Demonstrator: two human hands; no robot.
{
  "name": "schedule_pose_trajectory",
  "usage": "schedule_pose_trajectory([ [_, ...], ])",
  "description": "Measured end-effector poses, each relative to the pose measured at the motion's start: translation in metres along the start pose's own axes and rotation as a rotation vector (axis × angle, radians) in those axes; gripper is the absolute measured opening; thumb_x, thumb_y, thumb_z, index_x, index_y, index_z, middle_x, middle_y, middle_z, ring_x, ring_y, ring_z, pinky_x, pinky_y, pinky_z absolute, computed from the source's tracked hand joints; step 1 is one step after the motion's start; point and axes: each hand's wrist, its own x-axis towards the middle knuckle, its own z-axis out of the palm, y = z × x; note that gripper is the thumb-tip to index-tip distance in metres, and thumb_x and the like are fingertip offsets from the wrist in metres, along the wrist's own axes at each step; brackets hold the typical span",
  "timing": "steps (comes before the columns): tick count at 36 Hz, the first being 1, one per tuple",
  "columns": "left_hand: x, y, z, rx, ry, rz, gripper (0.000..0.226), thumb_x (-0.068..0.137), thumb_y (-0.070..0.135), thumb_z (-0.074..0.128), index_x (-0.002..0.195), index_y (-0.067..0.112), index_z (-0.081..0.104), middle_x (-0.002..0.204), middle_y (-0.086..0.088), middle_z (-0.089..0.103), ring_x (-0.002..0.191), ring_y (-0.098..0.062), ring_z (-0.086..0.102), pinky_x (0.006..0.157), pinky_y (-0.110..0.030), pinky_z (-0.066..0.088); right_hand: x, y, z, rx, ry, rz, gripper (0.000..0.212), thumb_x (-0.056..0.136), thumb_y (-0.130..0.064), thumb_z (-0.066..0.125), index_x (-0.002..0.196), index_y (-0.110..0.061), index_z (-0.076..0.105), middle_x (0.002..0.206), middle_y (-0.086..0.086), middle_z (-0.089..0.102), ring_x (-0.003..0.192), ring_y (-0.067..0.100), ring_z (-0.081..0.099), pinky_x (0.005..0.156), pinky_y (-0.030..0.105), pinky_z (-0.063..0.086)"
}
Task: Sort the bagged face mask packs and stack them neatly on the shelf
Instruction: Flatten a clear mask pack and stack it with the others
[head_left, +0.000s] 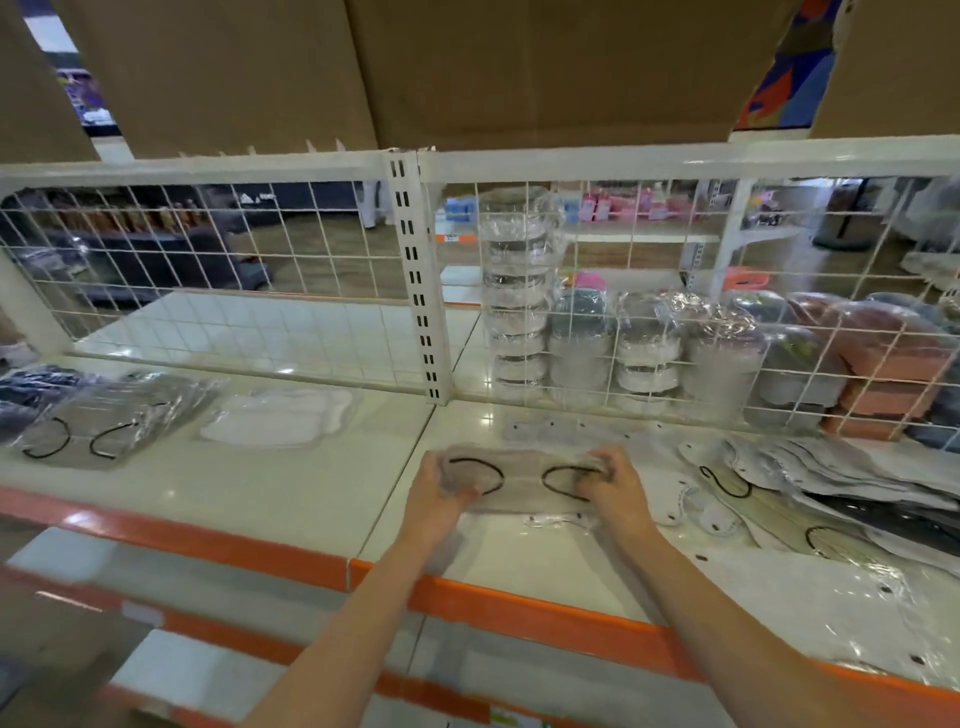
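Over the middle of the white shelf (291, 499), both hands grip one bagged grey mask pack (521, 480) by its ends: the left hand (441, 493) has its fingers curled round the left end, the right hand (610, 488) pinches the right end, and the pack's two black ear loops show between them. Under it lies another clear bag (556, 519) flat on the shelf. To the right spreads a loose heap of bagged packs (831, 499) (white, grey and dark ones, overlapping). To the left lie a white pack (278, 421) by itself and, further left, a stack of grey packs (104, 421) with black loops. Behind the wire grid (208, 249), more wrapped goods (649, 353) stand in stacks.
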Motion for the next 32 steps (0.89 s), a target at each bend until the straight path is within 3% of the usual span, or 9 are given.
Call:
schedule_pose_trajectory([
  [4,0.015,-0.009,-0.018,0.192,-0.059,0.007,0.045,0.067,0.030,0.070,0.103,0.009,0.053,0.099,-0.003,0.060,0.093,-0.019,0.059,0.073,-0.025,0.048,0.004,-0.010,0.022,0.018,-0.005,0.017,0.031,0.081,0.009,0.057,0.102,-0.011,0.047,0.089,0.002,0.053,0.077,0.015,0.053,0.056,0.015,0.042],
  [8,0.035,-0.001,-0.052,0.218,0.018,0.090,0.018,0.081,0.008,0.065,0.085,0.008,0.047,0.081,-0.006,0.055,0.073,-0.013,0.051,0.060,-0.020,0.039,0.006,-0.036,0.053,0.084,-0.034,-0.039,0.032,0.085,0.011,0.053,0.106,-0.013,0.047,0.096,0.002,0.057,0.073,0.003,0.049,0.045,0.002,0.040],
  [11,0.051,-0.002,-0.085,0.187,0.070,0.115,0.019,0.079,0.001,0.064,0.093,-0.003,0.051,0.089,-0.018,0.059,0.076,-0.015,0.053,0.069,-0.026,0.046,0.009,-0.049,0.077,0.045,-0.097,-0.067,0.030,0.084,0.009,0.057,0.096,-0.017,0.049,0.085,-0.004,0.054,0.075,0.009,0.053,0.053,0.008,0.044],
  [13,0.058,-0.003,-0.112,0.202,0.088,0.100,0.017,0.077,-0.003,0.063,0.087,0.004,0.051,0.078,-0.008,0.055,0.069,-0.011,0.049,0.060,-0.013,0.040,0.014,-0.054,0.094,-0.086,-0.167,-0.069,0.025,0.081,0.002,0.064,0.087,-0.018,0.050,0.081,-0.002,0.052,0.079,0.017,0.054,0.064,0.019,0.043],
  [18,0.075,-0.014,-0.185,0.247,0.115,0.032,0.034,0.075,-0.006,0.058,0.071,0.018,0.034,0.064,0.003,0.038,0.058,-0.013,0.037,0.046,-0.013,0.033,0.021,-0.065,0.149,-0.285,-0.385,0.011,0.017,0.081,-0.009,0.069,0.087,-0.007,0.054,0.083,0.012,0.059,0.078,0.023,0.060,0.070,0.031,0.051],
  [21,0.083,-0.025,-0.228,0.284,0.101,-0.042,0.028,0.073,-0.003,0.061,0.089,0.013,0.044,0.072,0.001,0.047,0.065,-0.014,0.045,0.052,-0.019,0.036,0.021,-0.071,0.192,-0.347,-0.446,0.025,0.019,0.081,-0.006,0.069,0.076,-0.008,0.051,0.071,0.008,0.058,0.064,0.018,0.061,0.060,0.027,0.053],
  [24,0.091,-0.039,-0.270,0.371,0.063,-0.100,0.044,0.074,-0.002,0.061,0.110,0.013,0.042,0.087,-0.002,0.053,0.073,-0.013,0.051,0.056,-0.021,0.038,0.017,-0.071,0.240,-0.392,-0.474,0.029,0.027,0.082,-0.001,0.065,0.067,-0.011,0.046,0.061,0.002,0.049,0.049,0.009,0.051,0.048,0.016,0.047],
  [28,0.097,-0.064,-0.323,0.536,0.022,-0.141,0.052,0.075,0.005,0.062,0.123,0.012,0.042,0.083,-0.006,0.062,0.073,-0.016,0.059,0.060,-0.024,0.043,0.005,-0.064,0.298,-0.501,-0.538,-0.007,0.022,0.082,0.003,0.059,0.073,-0.008,0.041,0.065,0.006,0.048,0.044,0.006,0.051,0.039,0.013,0.039],
  [32,0.098,-0.087,-0.367,0.833,0.079,-0.063,0.072,0.080,0.006,0.059,0.144,0.009,0.027,0.129,-0.015,0.051,0.126,-0.029,0.043,0.099,-0.037,0.041,-0.003,-0.057,0.351,-0.534,-0.606,-0.035,0.029,0.078,0.002,0.059,0.065,-0.015,0.039,0.059,0.003,0.051,0.044,0.010,0.053,0.042,0.019,0.040],
])
